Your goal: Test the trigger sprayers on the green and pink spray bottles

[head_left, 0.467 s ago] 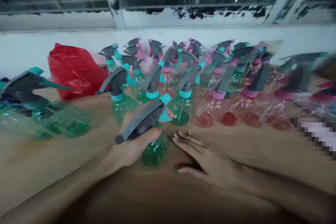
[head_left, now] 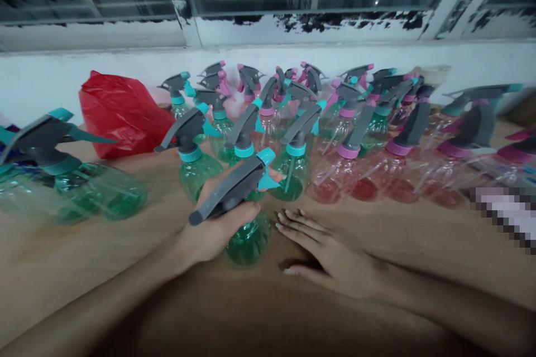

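My left hand [head_left: 213, 228] is wrapped round the neck of a green spray bottle [head_left: 249, 242] with a grey and turquoise trigger head. The bottle stands near the table's front, its head pointing up and to the right; my fingers hide its collar. To the right of it, my right hand [head_left: 322, 251] lies palm down on the table with the fingers stretched out, holding nothing. Just behind the held bottle stand another green spray bottle [head_left: 292, 175] and a pink spray bottle [head_left: 330, 178]. A further green spray bottle [head_left: 196, 170] is behind my left hand.
Several more pink and green spray bottles crowd the back of the wooden table [head_left: 402, 268]. A red plastic bag [head_left: 123, 114] sits at the back left, near a large green spray bottle [head_left: 121, 192]. A blurred-out flat object [head_left: 508, 215] lies at right. Behind are a white wall and windows.
The held spray bottle and my left hand appear very slightly further right and up. My right hand stays flat in the same place.
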### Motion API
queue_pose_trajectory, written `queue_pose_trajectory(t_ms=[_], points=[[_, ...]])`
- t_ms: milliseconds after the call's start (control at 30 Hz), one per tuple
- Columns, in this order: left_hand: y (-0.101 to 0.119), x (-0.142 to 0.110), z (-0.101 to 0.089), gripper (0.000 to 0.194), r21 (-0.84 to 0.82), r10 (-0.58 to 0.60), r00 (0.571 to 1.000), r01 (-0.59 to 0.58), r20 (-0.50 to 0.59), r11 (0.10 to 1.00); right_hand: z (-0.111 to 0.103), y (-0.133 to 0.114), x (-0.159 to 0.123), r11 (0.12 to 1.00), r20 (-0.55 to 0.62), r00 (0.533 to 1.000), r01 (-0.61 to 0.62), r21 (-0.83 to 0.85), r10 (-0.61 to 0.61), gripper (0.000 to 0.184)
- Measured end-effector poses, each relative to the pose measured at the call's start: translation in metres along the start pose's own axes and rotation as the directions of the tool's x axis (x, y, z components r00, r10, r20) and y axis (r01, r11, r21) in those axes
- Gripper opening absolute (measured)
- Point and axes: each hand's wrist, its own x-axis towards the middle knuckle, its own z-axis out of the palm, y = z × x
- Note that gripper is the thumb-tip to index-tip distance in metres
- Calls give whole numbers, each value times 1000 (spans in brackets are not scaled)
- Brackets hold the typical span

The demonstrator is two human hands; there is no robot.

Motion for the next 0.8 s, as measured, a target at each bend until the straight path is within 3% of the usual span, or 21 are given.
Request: queue_pose_trajectory(t_ms=[400,800], points=[[4,0,4,14,-75,-133,991,133,9,988,2,1,-1,1000,-3,1000,12,-23,-12,61],[3,-2,1,5,-171,-89,996,91,22,981,0,1,0,999,12,1000,0,-35,1,62]])
